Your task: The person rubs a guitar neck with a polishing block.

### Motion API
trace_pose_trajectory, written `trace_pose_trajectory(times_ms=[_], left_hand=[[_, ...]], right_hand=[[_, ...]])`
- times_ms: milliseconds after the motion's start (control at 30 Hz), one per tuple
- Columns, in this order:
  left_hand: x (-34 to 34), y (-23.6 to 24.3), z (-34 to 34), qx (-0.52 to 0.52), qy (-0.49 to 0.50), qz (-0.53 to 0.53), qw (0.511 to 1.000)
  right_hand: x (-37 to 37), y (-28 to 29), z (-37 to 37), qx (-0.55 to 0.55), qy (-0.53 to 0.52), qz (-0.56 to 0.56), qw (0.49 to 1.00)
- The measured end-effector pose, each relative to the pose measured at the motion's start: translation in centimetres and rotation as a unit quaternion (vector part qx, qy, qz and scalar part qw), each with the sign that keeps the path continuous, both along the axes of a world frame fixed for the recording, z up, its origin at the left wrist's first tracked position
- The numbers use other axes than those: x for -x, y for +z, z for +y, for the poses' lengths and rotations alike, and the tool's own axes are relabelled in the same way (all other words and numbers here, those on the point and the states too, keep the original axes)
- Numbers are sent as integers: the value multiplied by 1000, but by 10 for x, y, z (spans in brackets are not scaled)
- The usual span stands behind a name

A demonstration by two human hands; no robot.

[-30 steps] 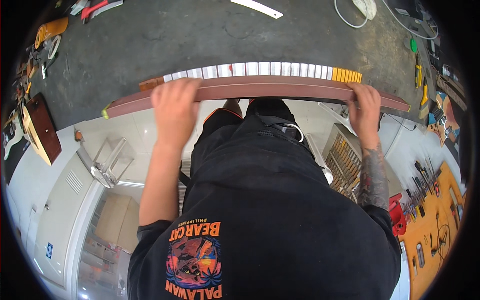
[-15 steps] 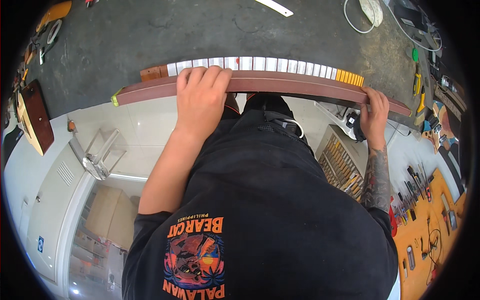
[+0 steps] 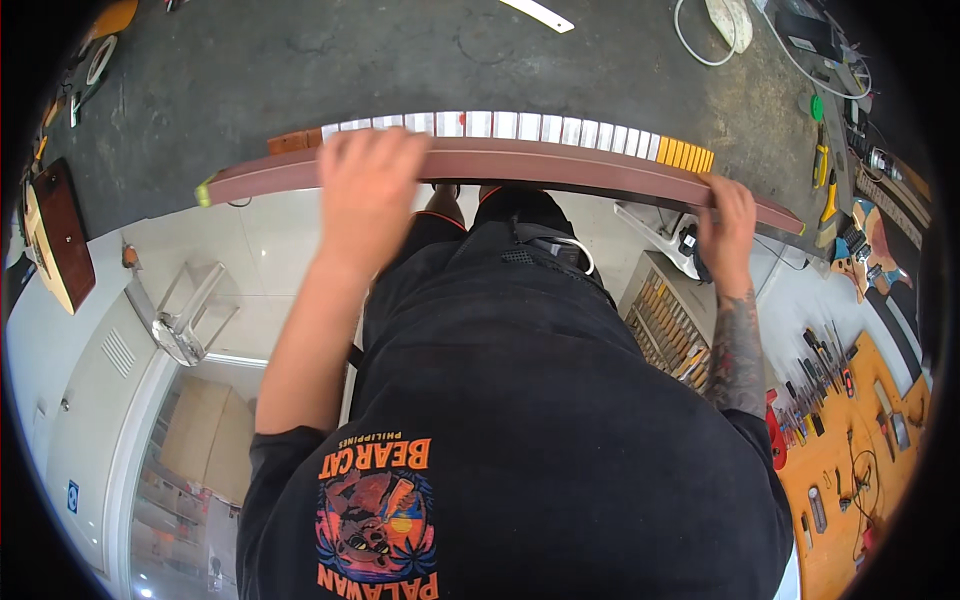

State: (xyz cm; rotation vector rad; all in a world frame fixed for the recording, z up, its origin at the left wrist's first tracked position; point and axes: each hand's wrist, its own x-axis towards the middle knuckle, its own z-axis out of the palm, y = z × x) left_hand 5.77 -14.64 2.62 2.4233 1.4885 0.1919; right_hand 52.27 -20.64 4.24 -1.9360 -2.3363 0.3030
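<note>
A long reddish-brown bar [image 3: 560,167] with a yellow-green tip lies across the near edge of the dark workbench. Just beyond it shows a guitar neck's fretboard [image 3: 550,128], covered in white strips between the frets, with yellow strips [image 3: 687,153] toward its right end. Brown wood [image 3: 293,142] shows at its left end. My left hand [image 3: 368,195], smeared by motion, lies over the bar left of centre, fingers bent over its far side. Near the right end, my right hand [image 3: 730,225] grips the bar with its fingers on top. The bar hides the neck's near side.
A white ruler-like strip [image 3: 540,14] and a pale device with a cable [image 3: 730,25] lie at the back of the workbench [image 3: 400,70]. Yellow-handled tools [image 3: 829,197] sit at its right edge. A dark red-brown guitar body [image 3: 67,235] stands at left. Below right hangs a tool board [image 3: 850,470].
My left hand has moved left, and the bar has shifted slightly left with it. My right hand keeps its hold near the right end. The whole view has also shifted a little.
</note>
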Motion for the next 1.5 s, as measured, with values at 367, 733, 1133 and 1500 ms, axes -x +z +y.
trace_pose_trajectory(times_ms=[367,733,1133,1500], left_hand=[[125,9,8,1,61,41,997],[61,-4,5,-7,38,1,999],[-25,8,6,42,-11,-22,999],[69,10,22,37,13,48,998]], right_hand=[[135,-5,15,-29,31,61,997],[62,-10,6,-27,23,36,999],[-22,-2,5,-10,-4,17,1000],[65,-11,25,-11,19,68,997]])
